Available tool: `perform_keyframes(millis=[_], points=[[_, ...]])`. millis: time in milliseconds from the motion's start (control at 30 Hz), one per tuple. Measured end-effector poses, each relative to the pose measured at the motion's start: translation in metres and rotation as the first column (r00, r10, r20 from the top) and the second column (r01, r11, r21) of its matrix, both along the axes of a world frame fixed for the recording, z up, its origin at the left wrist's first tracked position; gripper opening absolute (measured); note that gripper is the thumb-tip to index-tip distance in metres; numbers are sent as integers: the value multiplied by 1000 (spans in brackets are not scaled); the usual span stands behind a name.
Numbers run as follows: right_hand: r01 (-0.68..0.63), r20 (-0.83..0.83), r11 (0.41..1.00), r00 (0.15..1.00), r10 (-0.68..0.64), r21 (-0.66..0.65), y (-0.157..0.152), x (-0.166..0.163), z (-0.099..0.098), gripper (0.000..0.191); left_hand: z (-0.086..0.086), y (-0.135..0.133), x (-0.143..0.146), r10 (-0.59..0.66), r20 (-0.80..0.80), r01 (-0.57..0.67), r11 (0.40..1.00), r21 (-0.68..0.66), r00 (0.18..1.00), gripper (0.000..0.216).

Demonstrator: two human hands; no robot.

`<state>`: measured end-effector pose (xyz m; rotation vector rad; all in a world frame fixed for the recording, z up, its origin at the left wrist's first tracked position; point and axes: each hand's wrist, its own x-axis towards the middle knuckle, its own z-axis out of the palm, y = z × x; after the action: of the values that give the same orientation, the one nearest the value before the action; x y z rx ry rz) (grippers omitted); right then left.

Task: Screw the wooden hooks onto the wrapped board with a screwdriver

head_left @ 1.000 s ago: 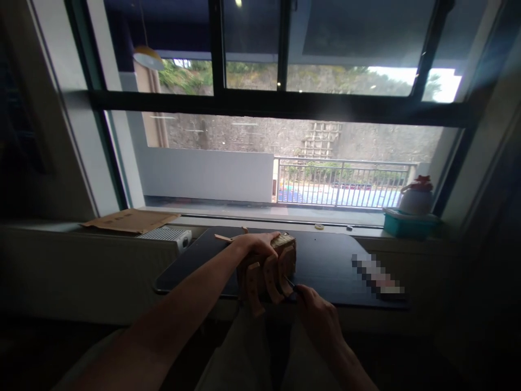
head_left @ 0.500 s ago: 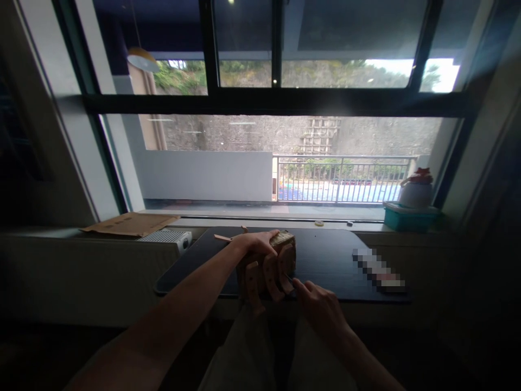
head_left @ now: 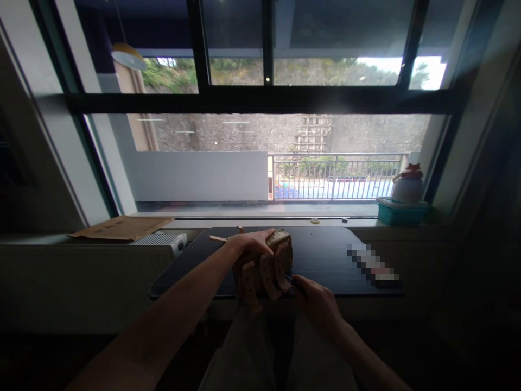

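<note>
A brown, box-shaped block point(head_left: 281, 237) stands at the table's near edge, above my knees. Several curved wooden pieces with small dark holes, one of them a wooden piece point(head_left: 248, 282), are on its near side. My left hand point(head_left: 257, 242) is closed over the block's top left, thumb and fingers spread across it. In my right hand point(head_left: 315, 296) is a slim tool point(head_left: 288, 277) with a thin metal shaft, its exact kind unclear. The tool's tip meets the rightmost curved piece point(head_left: 281, 266). Behind my left wrist lies a thin wooden strip point(head_left: 218, 239).
The dark table point(head_left: 325, 255) stands below a window. On its right lies a blurred-out oblong item point(head_left: 372, 265). A teal box point(head_left: 401, 212) with a white rounded object on top sits on the sill. To the left are a brown paper package point(head_left: 126, 225) and a white radiator point(head_left: 163, 240).
The whole view has shifted slightly, so things appear a little further left. Both hands keep nearly the same places on the block and the tool.
</note>
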<state>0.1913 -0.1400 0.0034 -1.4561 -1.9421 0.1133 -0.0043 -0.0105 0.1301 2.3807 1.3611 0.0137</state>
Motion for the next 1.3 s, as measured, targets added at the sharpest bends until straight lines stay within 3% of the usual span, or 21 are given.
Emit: perform_keyframes(millis=[133, 500, 667, 833, 1133, 1300], points=[[-52, 236, 998, 971, 42, 38, -3, -1, 8, 37, -1, 1, 0, 20, 5, -20, 1000, -23, 1000, 102], [28, 56, 999, 998, -26, -31, 2, -6, -6, 34, 1, -2, 1, 44, 8, -44, 998, -51, 999, 110], [8, 147, 1000, 989, -4, -25, 1, -3, 7, 29, 2, -2, 2, 42, 6, -41, 998, -45, 999, 108], [-34, 246, 999, 969, 40, -31, -2, -4, 16, 39, 0, 1, 0, 41, 10, -40, 998, -57, 999, 109], [8, 39, 995, 999, -4, -96, 3, -8, 3, 33, 0, 0, 0, 39, 17, -38, 998, -59, 999, 108], [20, 72, 997, 997, -14, -76, 1, -6, 6, 36, 1, -2, 2, 41, 15, -41, 998, -40, 999, 104]])
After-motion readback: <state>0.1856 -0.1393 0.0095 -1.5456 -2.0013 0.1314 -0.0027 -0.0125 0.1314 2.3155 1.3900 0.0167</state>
